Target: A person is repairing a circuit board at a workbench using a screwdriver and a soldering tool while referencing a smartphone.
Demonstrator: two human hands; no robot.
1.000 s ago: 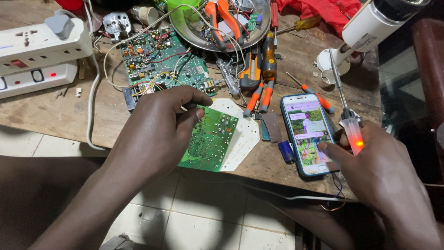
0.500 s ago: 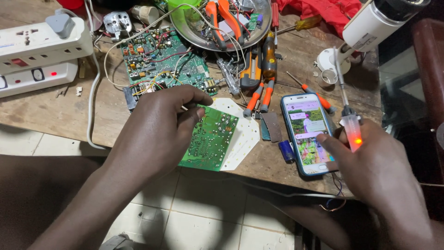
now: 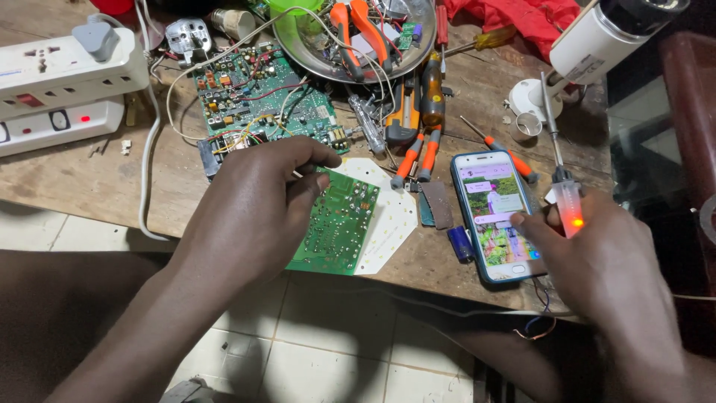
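At six o'clock on the wooden table (image 3: 89, 186), right at its near edge, the left hand (image 3: 257, 205) curls over a small green circuit board (image 3: 335, 224), thumb and fingers pinching its left side; the board's lower corner overhangs the edge above the tiled floor (image 3: 313, 358). Under it lies a white angular panel (image 3: 388, 216), also reaching the rim. At four o'clock the right hand (image 3: 604, 254) grips a soldering iron (image 3: 563, 186) with a glowing red light, one finger touching the screen of a smartphone (image 3: 496, 216) that sits close to the table edge. Between the hands a little bare wood shows. Toward twelve o'clock the room is crowded: a larger circuit board (image 3: 261, 97), screwdrivers (image 3: 418, 153) and a metal dish (image 3: 350, 37) of tools. White power strips (image 3: 67, 89) fill ten o'clock.
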